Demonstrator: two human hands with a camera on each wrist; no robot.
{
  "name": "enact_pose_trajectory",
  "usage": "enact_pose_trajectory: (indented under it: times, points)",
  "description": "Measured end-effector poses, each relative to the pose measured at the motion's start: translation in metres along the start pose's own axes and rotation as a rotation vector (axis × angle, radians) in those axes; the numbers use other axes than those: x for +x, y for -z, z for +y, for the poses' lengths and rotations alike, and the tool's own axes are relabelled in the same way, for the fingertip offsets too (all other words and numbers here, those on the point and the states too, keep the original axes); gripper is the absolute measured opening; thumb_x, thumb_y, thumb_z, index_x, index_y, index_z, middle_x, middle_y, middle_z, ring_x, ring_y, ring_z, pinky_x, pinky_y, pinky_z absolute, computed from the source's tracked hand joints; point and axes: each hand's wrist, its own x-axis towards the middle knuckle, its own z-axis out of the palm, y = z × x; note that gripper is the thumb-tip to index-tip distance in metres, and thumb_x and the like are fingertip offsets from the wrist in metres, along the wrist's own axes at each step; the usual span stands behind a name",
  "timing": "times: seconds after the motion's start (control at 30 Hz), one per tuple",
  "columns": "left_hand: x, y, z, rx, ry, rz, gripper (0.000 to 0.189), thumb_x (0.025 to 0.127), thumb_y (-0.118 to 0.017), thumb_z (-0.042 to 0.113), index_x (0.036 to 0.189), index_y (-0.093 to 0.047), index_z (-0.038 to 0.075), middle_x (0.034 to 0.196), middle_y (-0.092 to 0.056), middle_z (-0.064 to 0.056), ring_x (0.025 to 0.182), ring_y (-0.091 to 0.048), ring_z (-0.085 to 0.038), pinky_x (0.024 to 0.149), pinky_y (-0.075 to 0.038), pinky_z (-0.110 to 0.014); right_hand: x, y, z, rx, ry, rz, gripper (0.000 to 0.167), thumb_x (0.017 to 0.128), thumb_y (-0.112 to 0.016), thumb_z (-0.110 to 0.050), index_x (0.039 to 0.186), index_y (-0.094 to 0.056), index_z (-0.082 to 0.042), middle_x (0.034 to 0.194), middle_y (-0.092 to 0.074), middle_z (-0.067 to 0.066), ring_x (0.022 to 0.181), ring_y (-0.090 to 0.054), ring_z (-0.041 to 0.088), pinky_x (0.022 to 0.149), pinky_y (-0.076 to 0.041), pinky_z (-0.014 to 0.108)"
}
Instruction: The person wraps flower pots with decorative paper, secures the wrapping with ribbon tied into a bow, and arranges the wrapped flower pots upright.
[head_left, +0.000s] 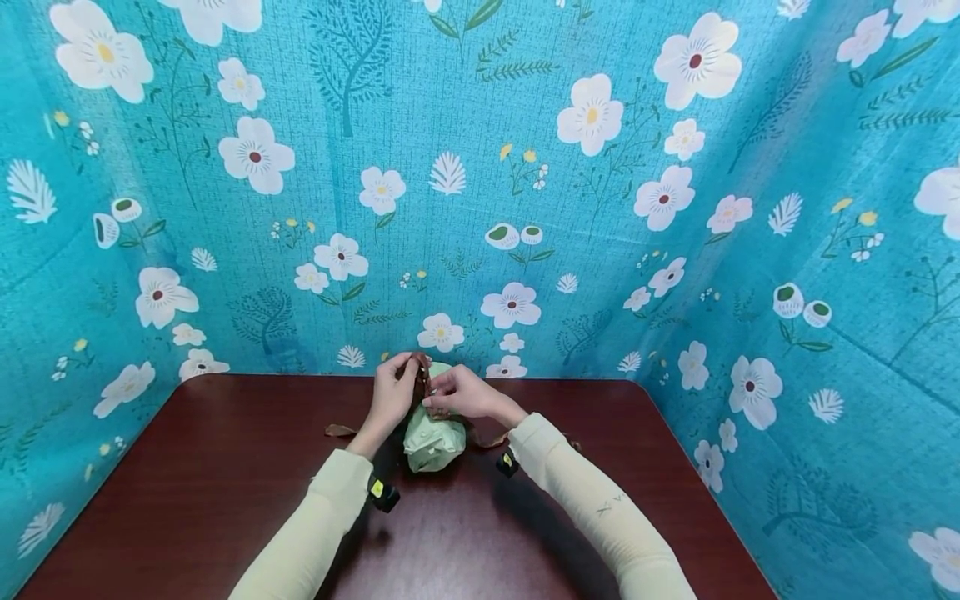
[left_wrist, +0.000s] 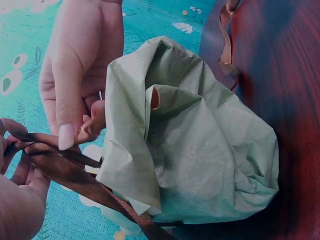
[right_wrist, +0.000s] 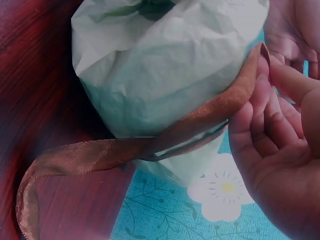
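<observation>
A crumpled pale green paper bundle (head_left: pixel 435 443) stands on the dark table, its gathered folds seen close in the left wrist view (left_wrist: pixel 200 145). Round it runs a brown satin ribbon (right_wrist: pixel 210 111). My left hand (head_left: pixel 393 387) pinches a part of the ribbon between thumb and finger at the bundle's far side. Close by on the right, my right hand (head_left: pixel 467 392) also pinches the ribbon with its fingertips, plain in the right wrist view (right_wrist: pixel 275 125). What the paper wraps is hidden.
Loose ribbon ends lie on the reddish-brown table (head_left: pixel 247 467) to both sides of the bundle. A blue flowered cloth (head_left: pixel 450 208) hangs behind the table and along its sides. Small black wrist cameras sit at both cuffs.
</observation>
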Motion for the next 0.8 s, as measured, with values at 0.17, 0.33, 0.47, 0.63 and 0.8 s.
enact_pose_trajectory:
  times: [0.17, 0.33, 0.47, 0.63, 0.8]
  points:
    - [0.001, 0.0, -0.002, -0.013, 0.003, -0.007, 0.029, 0.108, -0.048, 0.008, 0.113, -0.071, -0.009, 0.113, -0.071, -0.026, 0.1, -0.067, -0.026, 0.082, -0.055, -0.033, 0.002, -0.005, -0.001, -0.077, 0.044, 0.073, 0.012, 0.099, -0.068, -0.014, 0.094, -0.077, -0.007, 0.072, -0.073, 0.001, 0.055, -0.06, 0.009, 0.052, -0.044, 0.021]
    - [0.001, 0.001, -0.002, -0.018, 0.006, -0.008, 0.029, 0.108, -0.048, 0.008, 0.114, -0.072, -0.007, 0.113, -0.071, -0.026, 0.099, -0.067, -0.023, 0.08, -0.054, -0.028, 0.003, -0.006, -0.003, -0.182, 0.017, 0.149, 0.014, 0.096, -0.072, -0.016, 0.083, -0.072, -0.011, 0.071, -0.069, -0.003, 0.057, -0.057, 0.004, 0.054, -0.046, 0.02]
    - [0.0, 0.002, -0.001, -0.009, 0.015, -0.009, 0.03, 0.108, -0.047, 0.009, 0.112, -0.071, -0.009, 0.105, -0.07, -0.024, 0.09, -0.065, -0.027, 0.072, -0.052, -0.027, 0.004, -0.007, -0.003, -0.262, -0.016, 0.203, 0.015, 0.094, -0.072, -0.015, 0.08, -0.067, -0.013, 0.07, -0.065, -0.005, 0.057, -0.056, 0.004, 0.056, -0.045, 0.02]
    - [-0.001, 0.002, -0.001, 0.007, 0.021, -0.028, 0.03, 0.108, -0.046, 0.008, 0.113, -0.07, -0.009, 0.108, -0.07, -0.023, 0.09, -0.065, -0.029, 0.072, -0.052, -0.03, 0.003, -0.008, -0.004, -0.292, -0.021, 0.289, 0.016, 0.088, -0.072, -0.01, 0.076, -0.062, -0.013, 0.066, -0.06, -0.004, 0.055, -0.053, 0.006, 0.054, -0.042, 0.02]
    - [0.001, -0.001, -0.019, -0.005, 0.026, -0.035, 0.031, 0.109, -0.045, 0.009, 0.113, -0.07, -0.009, 0.109, -0.069, -0.026, 0.087, -0.062, -0.038, 0.066, -0.049, -0.026, 0.002, -0.009, -0.002, -0.29, 0.006, 0.326, 0.017, 0.085, -0.071, -0.004, 0.08, -0.057, -0.014, 0.07, -0.059, -0.003, 0.059, -0.054, 0.006, 0.054, -0.043, 0.02]
